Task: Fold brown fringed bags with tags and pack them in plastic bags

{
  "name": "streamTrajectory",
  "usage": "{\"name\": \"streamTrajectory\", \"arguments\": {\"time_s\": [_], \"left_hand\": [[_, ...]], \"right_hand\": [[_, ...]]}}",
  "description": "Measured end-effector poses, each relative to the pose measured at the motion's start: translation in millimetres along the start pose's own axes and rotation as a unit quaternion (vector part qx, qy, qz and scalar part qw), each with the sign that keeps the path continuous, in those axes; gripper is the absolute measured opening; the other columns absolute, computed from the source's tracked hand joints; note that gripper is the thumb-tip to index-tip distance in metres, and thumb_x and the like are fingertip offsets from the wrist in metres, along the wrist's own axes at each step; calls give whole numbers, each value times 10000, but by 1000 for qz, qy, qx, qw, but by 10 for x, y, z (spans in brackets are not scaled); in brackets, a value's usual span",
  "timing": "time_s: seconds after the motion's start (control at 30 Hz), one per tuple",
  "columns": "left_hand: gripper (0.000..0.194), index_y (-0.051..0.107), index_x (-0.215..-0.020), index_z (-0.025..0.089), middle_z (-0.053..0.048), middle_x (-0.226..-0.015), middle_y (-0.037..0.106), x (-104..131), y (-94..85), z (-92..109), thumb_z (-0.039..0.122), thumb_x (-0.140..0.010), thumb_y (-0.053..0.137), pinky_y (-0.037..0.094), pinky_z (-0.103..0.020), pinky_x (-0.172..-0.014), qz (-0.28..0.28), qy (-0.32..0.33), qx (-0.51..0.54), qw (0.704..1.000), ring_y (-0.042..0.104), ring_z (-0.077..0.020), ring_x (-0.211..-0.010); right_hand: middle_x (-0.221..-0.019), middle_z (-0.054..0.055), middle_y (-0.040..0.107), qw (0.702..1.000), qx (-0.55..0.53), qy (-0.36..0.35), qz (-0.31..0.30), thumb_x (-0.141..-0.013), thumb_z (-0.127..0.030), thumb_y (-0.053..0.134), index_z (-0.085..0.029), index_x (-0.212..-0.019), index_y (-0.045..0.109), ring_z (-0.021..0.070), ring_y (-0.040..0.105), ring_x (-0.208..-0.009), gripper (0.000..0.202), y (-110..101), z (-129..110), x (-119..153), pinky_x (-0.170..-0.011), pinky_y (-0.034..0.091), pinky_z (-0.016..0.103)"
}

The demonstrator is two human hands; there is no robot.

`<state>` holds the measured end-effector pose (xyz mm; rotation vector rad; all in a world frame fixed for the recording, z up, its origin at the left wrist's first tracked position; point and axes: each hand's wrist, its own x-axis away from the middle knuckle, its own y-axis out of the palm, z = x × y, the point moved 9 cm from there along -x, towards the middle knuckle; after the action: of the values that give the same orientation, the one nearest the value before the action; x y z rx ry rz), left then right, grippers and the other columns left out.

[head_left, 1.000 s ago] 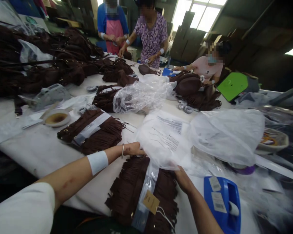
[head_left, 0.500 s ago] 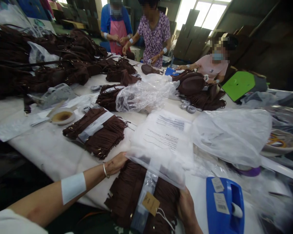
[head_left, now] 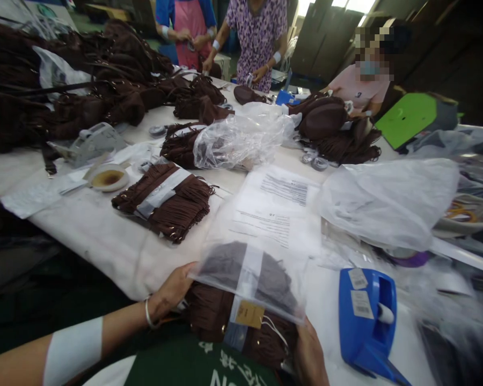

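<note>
A brown fringed bag, wrapped with a pale band and bearing a tan tag on a white string, lies partly inside a printed clear plastic bag. My left hand is closed on the left corner of the plastic bag's mouth, beside the fringe. On the other side my right hand grips the plastic bag's right edge against the fringed bag; some of its fingers are hidden. The far half of the fringed bag shows through the plastic, while the near half with the tag sticks out.
Another banded fringed bag lies left, by a tape roll. A blue tape dispenser stands right, near a loose plastic bag. Brown bags are heaped at the far left. Several people work across the table.
The plastic bag has come down over more of the fringed bag, whose far half is now inside. Both hands have moved nearer to my body, and the view has tilted down.
</note>
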<state>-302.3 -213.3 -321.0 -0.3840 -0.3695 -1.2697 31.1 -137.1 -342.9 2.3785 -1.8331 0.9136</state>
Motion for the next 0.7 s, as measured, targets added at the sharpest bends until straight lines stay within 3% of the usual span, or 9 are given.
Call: {"name": "streamTrajectory", "arguments": {"time_s": [0.17,0.3,0.43,0.53,0.7], "left_hand": [[456,646,-1097,155,-58,-1015,693,-1,-59,121,490,-887,420,474,-275,-842,12,103,-135,985,622,-237,-916],[501,649,-1084,125,-54,-990,703,-54,-46,198,489,-917,348,470,-297,-863,16,97,-142,985,614,-250,-945],[459,623,-1124,146,-60,-1075,680,105,-30,181,479,-917,384,429,-316,-954,17,93,-104,990,597,-246,-1002],[437,588,-1170,159,-67,-1064,683,251,-16,11,470,-895,452,448,-325,-943,22,41,-32,998,601,-249,-1018],[549,521,-1242,152,-60,-806,716,440,56,-391,501,-819,551,543,-365,-720,35,-134,133,981,671,-248,-715]], "right_hand": [[-1102,104,686,999,38,-35,7,-830,-640,402,-144,-1067,682,281,582,-1108,617,-27,-212,-23,-974,442,377],[-1024,97,714,998,34,-10,-49,-857,-667,285,-141,-1006,707,265,617,-1035,690,59,-327,-64,-961,446,358],[-1034,111,710,999,1,19,-34,-855,-682,258,-120,-1037,697,270,599,-1083,737,98,-151,133,-985,427,344],[-1076,106,697,999,9,50,17,-845,-688,276,-119,-1086,678,279,571,-1132,736,58,39,319,-1000,419,355],[-1162,46,665,998,19,60,22,-833,-683,308,-204,-1266,563,264,607,-1089,695,42,85,474,-881,516,329]]}}
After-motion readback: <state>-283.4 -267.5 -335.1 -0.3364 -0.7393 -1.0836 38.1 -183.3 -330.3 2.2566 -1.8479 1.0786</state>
